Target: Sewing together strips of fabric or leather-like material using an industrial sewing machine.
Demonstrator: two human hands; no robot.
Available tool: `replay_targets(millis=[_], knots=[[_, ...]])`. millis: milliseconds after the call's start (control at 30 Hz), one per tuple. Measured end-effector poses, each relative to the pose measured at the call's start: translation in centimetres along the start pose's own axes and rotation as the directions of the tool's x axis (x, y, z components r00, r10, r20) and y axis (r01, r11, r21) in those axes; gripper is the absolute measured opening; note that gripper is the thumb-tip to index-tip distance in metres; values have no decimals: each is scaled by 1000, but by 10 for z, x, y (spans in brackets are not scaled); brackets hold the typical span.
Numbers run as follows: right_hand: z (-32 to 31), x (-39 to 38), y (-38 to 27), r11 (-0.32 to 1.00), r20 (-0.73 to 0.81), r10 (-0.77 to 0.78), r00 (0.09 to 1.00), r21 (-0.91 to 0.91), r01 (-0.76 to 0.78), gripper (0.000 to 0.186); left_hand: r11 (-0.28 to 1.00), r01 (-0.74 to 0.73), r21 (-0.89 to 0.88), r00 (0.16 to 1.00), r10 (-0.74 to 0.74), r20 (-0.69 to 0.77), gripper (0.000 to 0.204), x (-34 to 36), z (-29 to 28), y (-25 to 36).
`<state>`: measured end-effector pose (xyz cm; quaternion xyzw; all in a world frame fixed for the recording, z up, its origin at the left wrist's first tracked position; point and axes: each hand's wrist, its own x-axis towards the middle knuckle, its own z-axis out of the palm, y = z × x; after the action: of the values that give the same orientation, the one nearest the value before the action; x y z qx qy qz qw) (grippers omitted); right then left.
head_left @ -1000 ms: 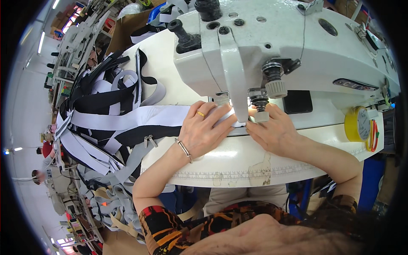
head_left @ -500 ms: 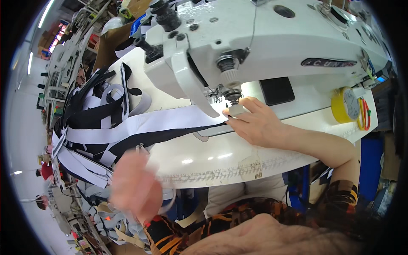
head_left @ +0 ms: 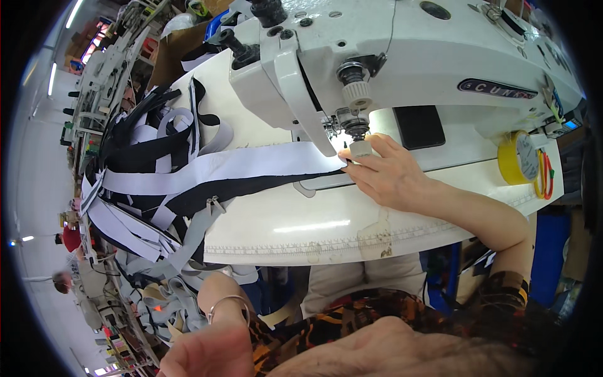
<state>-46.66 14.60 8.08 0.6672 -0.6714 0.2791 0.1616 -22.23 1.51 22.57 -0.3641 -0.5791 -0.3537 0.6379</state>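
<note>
My right hand (head_left: 386,173) is at the sewing machine's needle area (head_left: 348,135), its thumb and fingers closed on the right end of a long white fabric strip (head_left: 251,161). A black strip (head_left: 248,191) runs along the white one's near edge. Both trail left into a tangled pile of black and white strips (head_left: 141,147). My left hand (head_left: 210,349), with a bracelet on the wrist, is raised close to the lower left edge, away from the table. Its fingers are mostly cut off by the picture's edge, and nothing held is visible.
A black phone-like slab (head_left: 419,127) lies under the white machine arm (head_left: 427,63). Farther right are a yellow tape roll (head_left: 516,160) and red-and-green-handled snips (head_left: 548,176). A grey strap (head_left: 200,234) hangs over the front left edge, with small metal pieces (head_left: 214,203) by its top.
My left hand has gone from above the table's front left edge down to the picture's lower edge, uncovering the grey strap. My right hand keeps its place at the needle. The view has shifted slightly.
</note>
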Motion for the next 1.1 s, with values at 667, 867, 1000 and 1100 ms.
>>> replay_targets(millis=[667, 867, 1000, 1100], knots=[[0, 1, 0, 999, 1, 18, 1000, 39, -18, 28, 956, 198, -216, 980, -191, 50, 24, 7, -18, -18], [1, 0, 2, 1000, 14, 23, 1000, 15, -23, 29, 839, 469, -275, 875, -399, 276, 28, 10, -11, -15], [0, 2, 1, 999, 20, 28, 999, 39, -28, 27, 879, 410, -243, 902, -352, 249, 26, 11, -24, -13], [0, 3, -1, 999, 7, 28, 1000, 45, -28, 25, 949, 248, -192, 963, -220, 157, 25, 11, -31, -15]])
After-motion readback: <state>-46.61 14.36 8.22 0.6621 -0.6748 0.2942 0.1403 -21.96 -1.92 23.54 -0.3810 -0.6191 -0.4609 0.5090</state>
